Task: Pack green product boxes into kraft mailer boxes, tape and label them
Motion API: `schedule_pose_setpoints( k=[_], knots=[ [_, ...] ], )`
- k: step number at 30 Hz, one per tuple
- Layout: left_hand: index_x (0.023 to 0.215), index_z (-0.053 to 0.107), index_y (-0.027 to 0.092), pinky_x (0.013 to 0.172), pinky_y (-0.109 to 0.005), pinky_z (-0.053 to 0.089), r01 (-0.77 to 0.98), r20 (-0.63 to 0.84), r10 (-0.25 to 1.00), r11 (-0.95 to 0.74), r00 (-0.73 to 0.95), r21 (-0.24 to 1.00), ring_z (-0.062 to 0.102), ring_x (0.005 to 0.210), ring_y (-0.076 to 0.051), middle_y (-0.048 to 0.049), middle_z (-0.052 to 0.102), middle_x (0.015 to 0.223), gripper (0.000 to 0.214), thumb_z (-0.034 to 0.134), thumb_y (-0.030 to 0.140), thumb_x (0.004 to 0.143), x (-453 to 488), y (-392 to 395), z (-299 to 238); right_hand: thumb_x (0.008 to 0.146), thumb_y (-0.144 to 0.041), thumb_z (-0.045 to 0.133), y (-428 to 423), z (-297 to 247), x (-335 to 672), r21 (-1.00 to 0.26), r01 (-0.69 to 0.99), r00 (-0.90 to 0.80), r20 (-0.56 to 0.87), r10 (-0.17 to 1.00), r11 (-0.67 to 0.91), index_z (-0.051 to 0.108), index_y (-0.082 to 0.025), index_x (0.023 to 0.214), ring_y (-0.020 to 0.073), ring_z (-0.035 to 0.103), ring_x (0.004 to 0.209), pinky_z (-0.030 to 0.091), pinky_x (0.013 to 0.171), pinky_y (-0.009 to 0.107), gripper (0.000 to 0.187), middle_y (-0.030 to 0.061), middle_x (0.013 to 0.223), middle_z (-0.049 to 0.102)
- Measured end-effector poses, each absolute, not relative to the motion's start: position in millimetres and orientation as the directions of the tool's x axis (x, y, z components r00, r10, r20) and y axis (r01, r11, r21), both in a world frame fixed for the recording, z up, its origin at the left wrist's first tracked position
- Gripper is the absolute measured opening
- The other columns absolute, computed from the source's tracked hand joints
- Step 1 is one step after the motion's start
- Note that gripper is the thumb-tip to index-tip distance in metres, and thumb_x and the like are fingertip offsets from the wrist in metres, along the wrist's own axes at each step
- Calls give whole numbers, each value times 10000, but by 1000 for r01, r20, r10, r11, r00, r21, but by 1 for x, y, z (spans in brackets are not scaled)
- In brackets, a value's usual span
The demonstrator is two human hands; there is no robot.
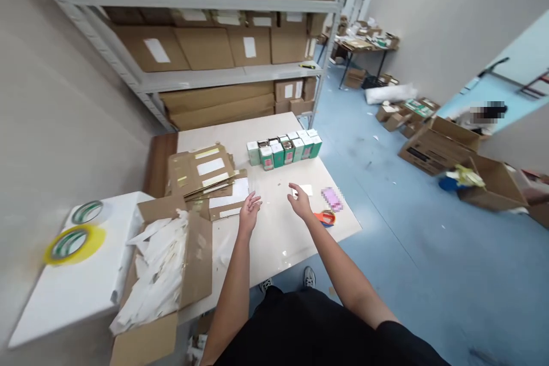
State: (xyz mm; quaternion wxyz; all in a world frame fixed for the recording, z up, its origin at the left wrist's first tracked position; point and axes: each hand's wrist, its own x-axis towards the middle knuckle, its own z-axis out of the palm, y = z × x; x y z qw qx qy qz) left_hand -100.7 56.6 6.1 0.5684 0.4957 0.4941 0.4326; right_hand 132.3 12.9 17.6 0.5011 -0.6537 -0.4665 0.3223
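My left hand (250, 210) hovers over the table (266, 240), fingers apart and nothing in them. It is close to the right edge of a pile of flattened cardboard (201, 174) with white labels. My right hand (299, 201) is also open, its fingers curved, just left of a small white card (306, 190) that it partly covers. Orange-handled scissors (326, 218) lie beside my right wrist, partly hidden by the forearm. Farther back, several small green and white boxes (278, 155) stand grouped in rows, some with open tops.
An open carton of white paper scraps (160, 269) stands at the left. Tape rolls (71, 244) lie on a white box (38, 303). Shelving with cartons (206, 48) rises behind the table. A pink blurred item (332, 198) lies near the right edge. Open cartons (437, 146) sit on the floor.
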Motion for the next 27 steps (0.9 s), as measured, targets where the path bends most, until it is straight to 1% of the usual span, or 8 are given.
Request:
schedule_pose_setpoints(
  k=[4,8,13,15,20,22,25,27],
  knots=[
    [1447,553,205,932,-388,531,47,-209,946,204,247,978,719,1105,-253,-159,702,1305,680,701,466,837,-63,44,-7,879,-236,566,-19,-15,178,-878,406,494,-21,869,-252,612,-232,1389,242,554,1366,429,1166,422,512,84,1460,624],
    [1443,556,205,906,-384,534,99,-256,920,237,297,966,732,1065,-247,-155,710,1288,673,694,462,836,-46,28,-17,894,-261,591,-50,-58,222,-718,503,551,-163,818,-482,632,-182,1367,274,528,1382,423,1151,407,482,126,1420,640],
    [1439,559,199,872,-375,541,148,-297,929,269,223,952,744,1010,-238,-144,730,1233,692,698,474,820,-60,7,-27,819,-192,681,-79,-114,253,-522,544,528,-396,751,-657,698,-120,1170,298,653,1156,488,961,342,359,179,1208,716],
    [1433,563,197,865,-375,544,165,-315,932,287,181,944,747,994,-238,-143,736,1221,696,708,475,812,-68,-4,-30,795,-193,710,-91,-134,255,-484,561,488,-461,741,-671,701,-116,1112,307,670,1082,497,914,348,326,181,1136,727],
    [1395,591,200,853,-374,551,176,-337,938,319,82,931,753,983,-243,-141,748,1204,668,722,476,802,-73,-32,-28,826,-199,661,-105,-157,252,-410,680,428,-451,783,-608,686,-113,1152,366,606,1229,452,1051,462,338,245,1246,694],
    [1372,608,200,850,-372,553,167,-340,938,324,74,931,756,982,-244,-141,752,1201,647,724,468,794,-67,-40,-23,833,-214,661,-100,-155,255,-399,687,411,-476,778,-607,703,-116,1086,378,651,1156,474,1009,488,274,252,1150,724],
    [1311,650,199,844,-373,553,162,-325,942,309,82,937,759,967,-245,-138,761,1175,590,718,467,789,-52,-49,-14,806,-207,705,-88,-138,263,-411,692,365,-510,779,-594,715,-145,950,360,716,975,516,884,449,157,190,941,754],
    [1254,681,189,852,-377,551,166,-313,945,296,90,941,756,959,-244,-138,768,1148,546,713,473,789,-42,-51,-7,817,-219,711,-80,-122,264,-446,707,322,-487,812,-549,710,-168,932,331,721,935,515,848,407,125,144,911,753]
  ],
)
